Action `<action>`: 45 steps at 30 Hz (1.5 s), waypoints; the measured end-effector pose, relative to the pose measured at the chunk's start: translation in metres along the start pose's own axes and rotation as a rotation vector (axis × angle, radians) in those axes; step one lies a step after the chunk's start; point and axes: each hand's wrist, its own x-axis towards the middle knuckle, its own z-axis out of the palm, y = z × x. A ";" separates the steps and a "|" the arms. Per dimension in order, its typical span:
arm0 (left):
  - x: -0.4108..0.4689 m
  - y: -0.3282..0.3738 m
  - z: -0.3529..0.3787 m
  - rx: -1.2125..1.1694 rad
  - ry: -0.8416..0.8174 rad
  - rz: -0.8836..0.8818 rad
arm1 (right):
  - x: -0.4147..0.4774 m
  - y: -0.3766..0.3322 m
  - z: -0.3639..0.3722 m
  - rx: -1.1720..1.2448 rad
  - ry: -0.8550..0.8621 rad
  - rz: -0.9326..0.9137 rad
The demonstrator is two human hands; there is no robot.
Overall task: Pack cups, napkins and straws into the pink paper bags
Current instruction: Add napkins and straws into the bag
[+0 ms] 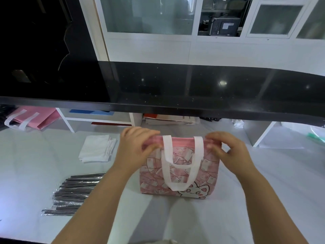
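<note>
Both L hand [136, 147], R hand [228, 153] pinch upright pink bag [208, 173], rim L-R.

Napkins [97, 148] and straws [73, 192] left of bag [179, 173] on table [263, 182].

Black glossy counter [175, 85] across mid-frame, w/ white shelf unit [98, 118] beneath; blue sheet [91, 111] on upper tier, red cover [110, 123] below. Paper stack [170, 119] just beside unit. Grey appliance [225, 26] behind white-framed window [147, 14] at back. White tabletop [35, 164] in foregrnd
</note>
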 end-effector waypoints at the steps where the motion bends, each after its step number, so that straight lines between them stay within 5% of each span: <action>1: -0.006 -0.008 -0.003 -0.012 0.014 0.002 | -0.005 0.006 -0.003 -0.002 -0.038 0.010; 6: -0.017 -0.018 -0.001 -0.132 -0.025 -0.131 | -0.013 0.016 0.018 -0.081 -0.002 -0.012; 16: -0.004 -0.015 0.003 -0.085 0.020 -0.126 | -0.007 0.028 0.024 -0.320 0.214 -0.242; 21: -0.004 -0.014 0.013 -0.121 0.064 -0.208 | -0.007 0.021 0.033 -0.128 0.225 0.014; 27: -0.004 -0.011 0.017 -0.188 0.090 -0.233 | -0.005 0.014 0.032 -0.143 0.214 0.101; 38: -0.026 -0.013 0.012 -0.697 0.159 -0.568 | -0.009 -0.018 0.005 0.009 0.110 -0.039; 45: -0.033 -0.007 0.007 -0.851 0.093 -0.610 | 0.019 -0.094 0.074 -0.337 -0.088 -0.365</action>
